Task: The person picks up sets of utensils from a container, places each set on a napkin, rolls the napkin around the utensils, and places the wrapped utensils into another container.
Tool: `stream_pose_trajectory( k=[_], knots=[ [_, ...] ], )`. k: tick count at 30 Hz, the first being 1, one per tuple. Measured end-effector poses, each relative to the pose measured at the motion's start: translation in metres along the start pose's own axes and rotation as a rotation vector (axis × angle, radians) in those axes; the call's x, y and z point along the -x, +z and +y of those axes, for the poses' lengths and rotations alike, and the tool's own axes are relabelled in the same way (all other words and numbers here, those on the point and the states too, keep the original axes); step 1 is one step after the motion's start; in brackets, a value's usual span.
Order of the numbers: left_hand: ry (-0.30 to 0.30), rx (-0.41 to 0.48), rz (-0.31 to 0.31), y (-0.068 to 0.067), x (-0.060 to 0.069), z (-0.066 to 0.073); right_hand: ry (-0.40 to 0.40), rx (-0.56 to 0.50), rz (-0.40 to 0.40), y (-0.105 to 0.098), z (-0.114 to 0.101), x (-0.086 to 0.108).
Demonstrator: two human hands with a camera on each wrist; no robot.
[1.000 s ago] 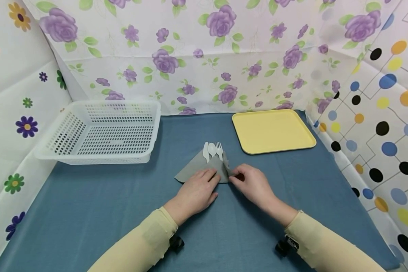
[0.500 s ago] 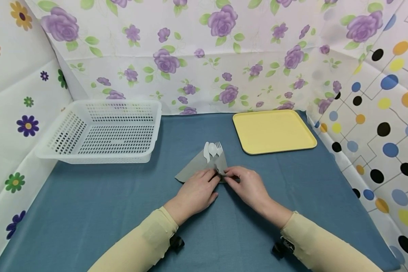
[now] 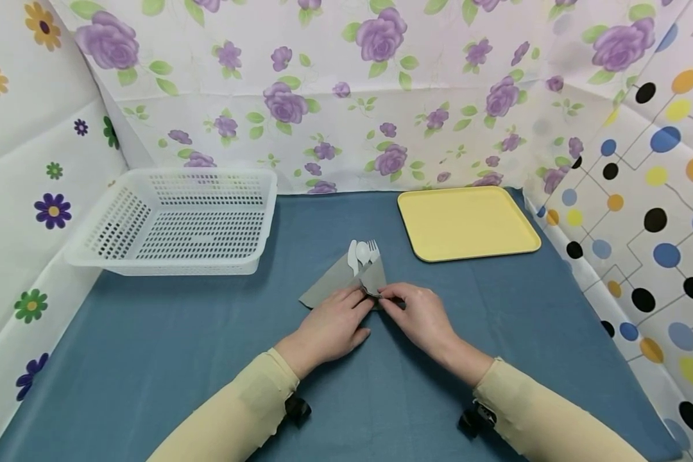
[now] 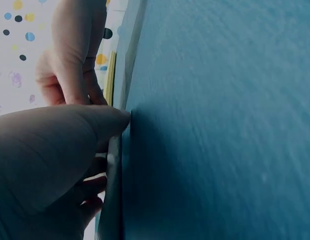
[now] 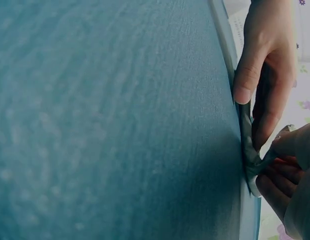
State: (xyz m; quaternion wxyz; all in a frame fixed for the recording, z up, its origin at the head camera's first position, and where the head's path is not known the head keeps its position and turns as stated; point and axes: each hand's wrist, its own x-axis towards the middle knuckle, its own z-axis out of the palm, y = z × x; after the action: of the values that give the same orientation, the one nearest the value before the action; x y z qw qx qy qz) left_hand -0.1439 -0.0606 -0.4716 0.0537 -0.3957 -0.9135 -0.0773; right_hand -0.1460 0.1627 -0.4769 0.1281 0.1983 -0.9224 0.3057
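Observation:
On the blue cloth lies a grey napkin [image 3: 325, 287], folded to a triangular shape, with a white knife [image 3: 353, 258], a white spoon [image 3: 363, 254] and a white fork [image 3: 373, 250] sticking out of its top. My left hand [image 3: 328, 326] rests on the lower part of the napkin, fingers extended and pressing it down. Between thumb and fingers my right hand [image 3: 420, 319] pinches the napkin's right flap, which is folded inward over the lower end of the cutlery. The right wrist view shows the flap's edge lifted in the right hand's [image 5: 289, 182] fingertips.
A white perforated basket [image 3: 254, 264] stands at the back left. The yellow tray [image 3: 468, 224] lies at the back right. Patterned sheets [image 3: 323, 96] border the blue-covered table [image 3: 208, 346] at the back and both sides.
My right hand has moved a little left, bringing the napkin's right flap over toward the middle. The left hand has stayed in place on the napkin.

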Motion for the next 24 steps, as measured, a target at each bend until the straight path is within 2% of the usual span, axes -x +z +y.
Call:
stream_pose_trajectory(
  k=[2, 5, 11, 16, 24],
  knots=[
    [-0.002, 0.043, -0.017, -0.001, 0.002, -0.003, 0.000, 0.000, -0.001, 0.001, -0.001, -0.001],
    [0.000, 0.074, -0.013, -0.001, 0.005, -0.006, 0.000, 0.003, -0.006, 0.002, -0.001, -0.001],
    [0.009, 0.026, 0.011, -0.003, 0.011, -0.007, -0.007, 0.028, -0.007, 0.003, -0.003, -0.002],
    [0.018, 0.001, -0.017, -0.004, 0.014, -0.007, -0.033, 0.072, -0.011, 0.005, -0.005, -0.003],
    [0.026, 0.037, -0.066, -0.004, 0.015, -0.009, -0.063, 0.130, -0.014, 0.009, -0.008, -0.005]
  ],
)
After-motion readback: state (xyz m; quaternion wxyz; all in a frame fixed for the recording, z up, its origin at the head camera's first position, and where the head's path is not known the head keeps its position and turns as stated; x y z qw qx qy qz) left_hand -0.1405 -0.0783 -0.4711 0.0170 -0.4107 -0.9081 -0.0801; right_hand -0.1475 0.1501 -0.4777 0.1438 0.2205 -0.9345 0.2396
